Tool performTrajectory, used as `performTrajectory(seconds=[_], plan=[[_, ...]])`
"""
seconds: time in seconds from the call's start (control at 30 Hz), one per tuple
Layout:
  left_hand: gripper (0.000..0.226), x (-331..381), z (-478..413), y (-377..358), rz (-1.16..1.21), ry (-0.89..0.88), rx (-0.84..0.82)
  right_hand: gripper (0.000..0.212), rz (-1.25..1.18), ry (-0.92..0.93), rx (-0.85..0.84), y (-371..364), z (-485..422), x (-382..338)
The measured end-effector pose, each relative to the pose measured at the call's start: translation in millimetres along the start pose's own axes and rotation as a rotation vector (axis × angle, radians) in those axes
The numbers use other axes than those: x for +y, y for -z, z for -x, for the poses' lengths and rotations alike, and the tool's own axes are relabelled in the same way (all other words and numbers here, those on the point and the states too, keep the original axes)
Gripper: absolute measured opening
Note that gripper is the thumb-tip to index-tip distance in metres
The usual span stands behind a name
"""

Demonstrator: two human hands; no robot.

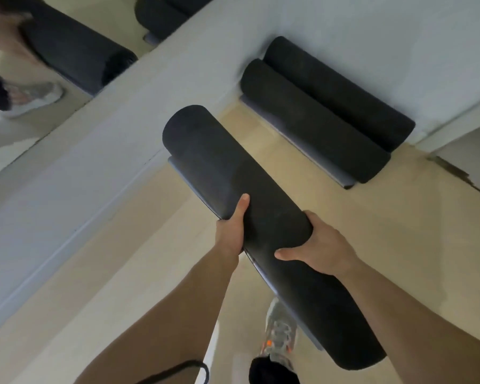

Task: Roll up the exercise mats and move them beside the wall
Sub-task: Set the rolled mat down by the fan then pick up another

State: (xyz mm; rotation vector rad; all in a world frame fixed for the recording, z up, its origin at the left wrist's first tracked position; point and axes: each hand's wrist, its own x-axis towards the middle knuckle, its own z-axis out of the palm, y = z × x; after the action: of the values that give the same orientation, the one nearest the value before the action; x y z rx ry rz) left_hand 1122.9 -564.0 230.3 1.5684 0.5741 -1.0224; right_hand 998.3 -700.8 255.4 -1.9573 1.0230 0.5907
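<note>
A black rolled exercise mat (pixel 222 173) is held in the air, slanting from upper left to lower right over the wooden floor. My left hand (pixel 231 228) grips its left side with the thumb on top. My right hand (pixel 320 246) wraps around its right side near the middle. Two more rolled black mats (pixel 313 120) lie side by side on the floor against the white wall (pixel 372 37), ahead and to the right of the held roll.
A mirror (pixel 53 65) at the upper left reflects the mats and my legs. A grey baseboard ledge (pixel 67 189) runs along the left. My grey and orange shoe (pixel 280 336) stands on the floor below the roll. A dark cable (pixel 183 370) hangs near my left arm.
</note>
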Motion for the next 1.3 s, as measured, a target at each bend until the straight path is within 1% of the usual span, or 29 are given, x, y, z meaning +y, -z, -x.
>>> performTrajectory(seconds=[0.13,0.27,0.3,0.37,0.4,0.43,0.47,0.53,0.6,0.67,0.77,0.83,0.87,0.9,0.97,1.0,1.07,1.17,1.3], plan=[[0.071,32,-94,-66,-0.001,0.016,0.000,0.113,0.029,-0.025,0.006,41,-106,4],[0.074,54,-187,-110,0.010,0.032,0.002,0.126,0.084,-0.066,0.028,63,-206,7],[0.079,58,-209,-121,0.004,0.022,-0.008,0.126,0.094,-0.067,0.038,66,-230,8],[0.100,64,-248,-141,-0.024,0.011,-0.032,0.120,0.093,-0.069,0.057,71,-277,11],[0.106,67,-269,-148,-0.033,0.001,-0.033,0.117,0.087,-0.069,0.058,73,-300,11],[0.104,70,-289,-154,-0.042,-0.013,-0.037,0.116,0.083,-0.064,0.054,75,-320,11],[0.097,73,-306,-160,-0.054,-0.016,-0.048,0.119,0.092,-0.068,0.055,77,-339,12],[0.082,78,-331,-173,-0.049,-0.011,-0.086,0.129,0.171,-0.098,0.073,84,-370,16],[0.067,82,-347,-186,-0.031,0.011,-0.123,0.130,0.260,-0.129,0.098,92,-390,19],[0.059,86,-357,-196,-0.065,0.034,-0.136,0.128,0.323,-0.136,0.139,100,-398,21],[0.066,89,-365,-200,-0.173,0.053,-0.106,0.117,0.467,-0.096,0.269,91,-389,18],[0.057,91,-369,-201,-0.275,0.042,-0.074,0.106,0.540,-0.035,0.375,78,-379,17],[0.052,93,-367,-199,-0.342,0.017,-0.044,0.103,0.550,-0.021,0.387,75,-377,15],[0.053,97,-364,-200,-0.424,-0.012,-0.017,0.101,0.552,-0.023,0.384,73,-376,13],[0.065,104,-353,-199,-0.580,-0.067,0.040,0.101,0.569,-0.057,0.357,75,-375,6],[0.072,108,-345,-196,-0.623,-0.079,0.065,0.099,0.585,-0.067,0.341,76,-371,0],[0.078,116,-329,-186,-0.654,-0.106,0.085,0.092,0.592,-0.062,0.340,80,-358,-11],[0.079,127,-293,-157,-0.815,-0.174,0.048,0.080,0.572,-0.009,0.329,91,-327,-32],[0.074,132,-219,-101,-1.020,-0.211,0.056,0.074,0.624,0.089,0.300,96,-264,-60]])
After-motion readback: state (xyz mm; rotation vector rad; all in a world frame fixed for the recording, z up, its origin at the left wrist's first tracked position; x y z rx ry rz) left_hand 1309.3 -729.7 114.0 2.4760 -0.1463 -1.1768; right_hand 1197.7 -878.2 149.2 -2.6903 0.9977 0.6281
